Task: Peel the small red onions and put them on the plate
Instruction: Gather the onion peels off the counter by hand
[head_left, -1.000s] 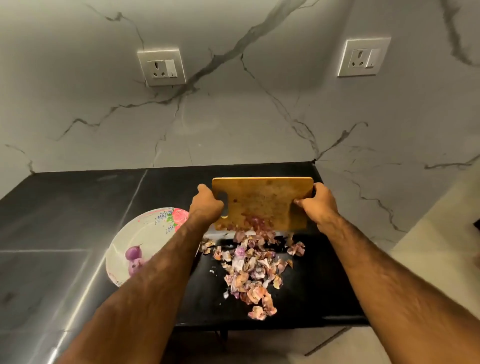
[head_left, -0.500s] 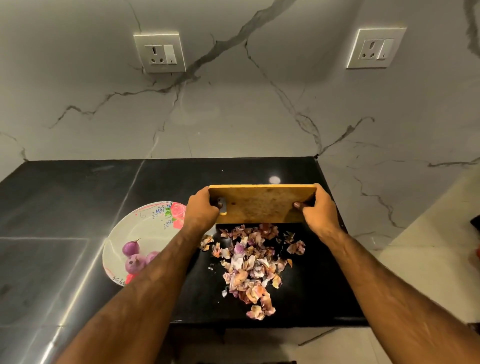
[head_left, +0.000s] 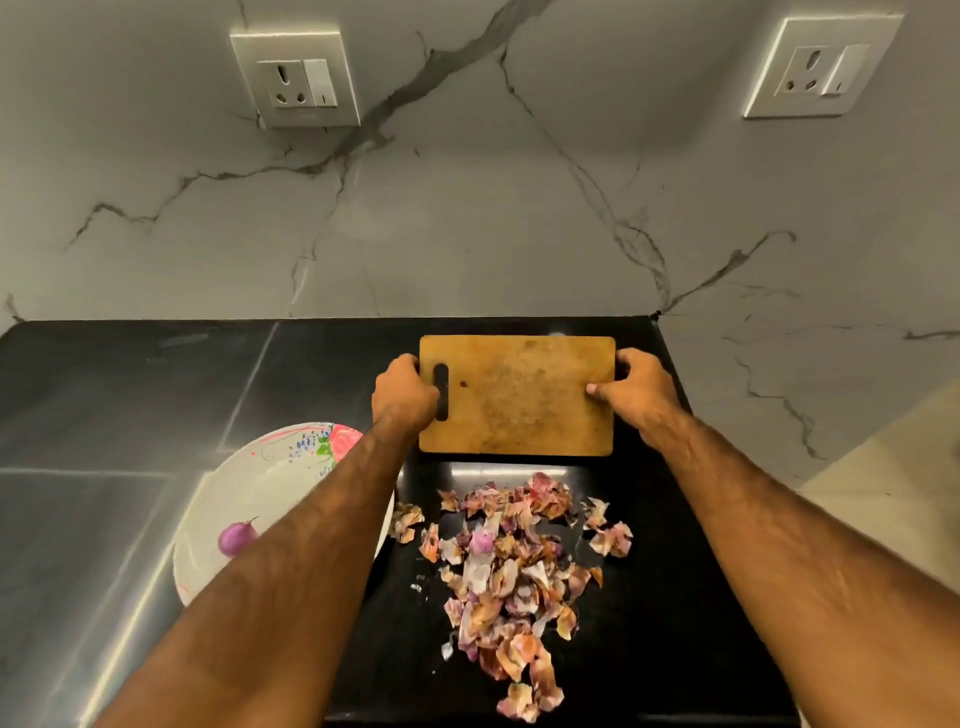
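A bare wooden cutting board (head_left: 519, 397) lies flat near the back of the black counter. My left hand (head_left: 402, 392) grips its left end by the handle slot, and my right hand (head_left: 636, 387) grips its right edge. In front of the board a heap of onion skins (head_left: 506, 566) is spread over the counter. A white flowered plate (head_left: 270, 478) sits to the left, partly under my left forearm. One peeled purple onion (head_left: 236, 538) shows on the plate; anything else there is hidden by the arm.
The black counter (head_left: 130, 395) ends at a marble wall with two sockets (head_left: 296, 78) (head_left: 823, 65). Its front edge runs just below the skins. The counter's right edge meets a marble side wall, with pale floor (head_left: 893, 493) beyond.
The board went from tilted upright over the skins to flat on the counter behind them. The last skins have slid off it. Both hands kept their grip.
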